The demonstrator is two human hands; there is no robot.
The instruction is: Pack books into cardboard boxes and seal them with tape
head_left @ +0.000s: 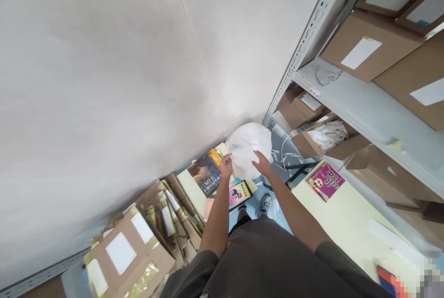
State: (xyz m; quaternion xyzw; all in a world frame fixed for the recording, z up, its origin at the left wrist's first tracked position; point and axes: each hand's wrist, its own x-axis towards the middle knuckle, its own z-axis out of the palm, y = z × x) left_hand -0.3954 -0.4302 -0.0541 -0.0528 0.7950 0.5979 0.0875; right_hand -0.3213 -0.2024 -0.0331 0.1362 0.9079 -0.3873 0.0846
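Note:
A white plastic bag [250, 140], puffed up, lies between my hands near the wall. At its left edge is my left hand [226, 166], fingers curled closed; whether the bag's film is pinched in them is hidden. My right hand [262, 164] is over the bag's right side, thumb and fingers apart. Left of my left hand lies a dark book [205, 175] with an orange one [214, 155] by it. Under my left forearm, a pink and yellow book [240, 193] is partly covered.
Flattened cardboard boxes [130, 252] lean at the lower left. A pale table [342, 217] on the right bears a purple book [327, 181]. Metal shelving [367, 113] with cartons [371, 46] rises at the right. White scraps [289, 155] lie beyond the bag.

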